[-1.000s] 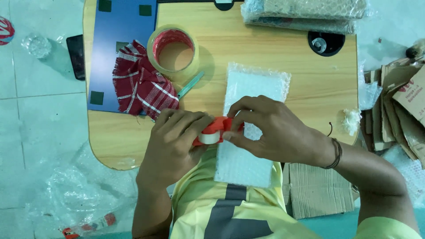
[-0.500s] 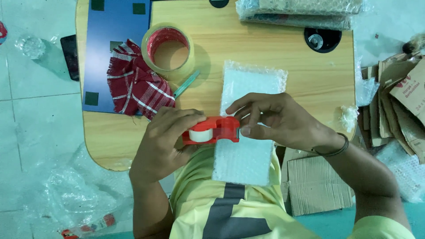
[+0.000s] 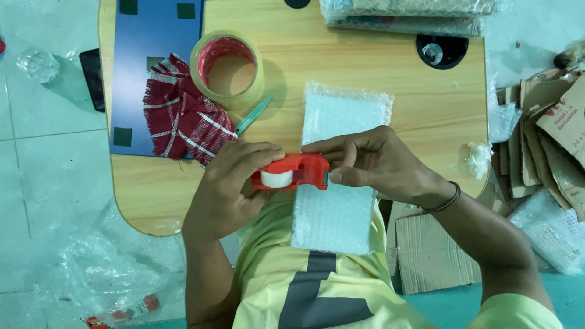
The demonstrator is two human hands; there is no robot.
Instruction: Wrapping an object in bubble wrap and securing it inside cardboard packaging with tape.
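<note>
Over the worktop's [image 3: 396, 85] near edge, both hands clamped on a red tape dispenser [image 3: 291, 172], above a bubble-wrap sheet [image 3: 341, 201] overhanging into the lap. Left hand [image 3: 228, 189] curled underneath, right hand [image 3: 378, 161] pinching its end, fingers [image 3: 341, 146] closed. Bare wood beyond; tape roll [image 3: 226, 67] and checked cloth [image 3: 180, 119] left. Dispenser slightly lower than earlier.

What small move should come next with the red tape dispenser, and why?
Probably draw tape out with the right hand: its fingertips pinch at the cutter end of the red tape dispenser, which the left hand grips just above the bubble-wrap package; no drawn-out strip shows yet.
</note>
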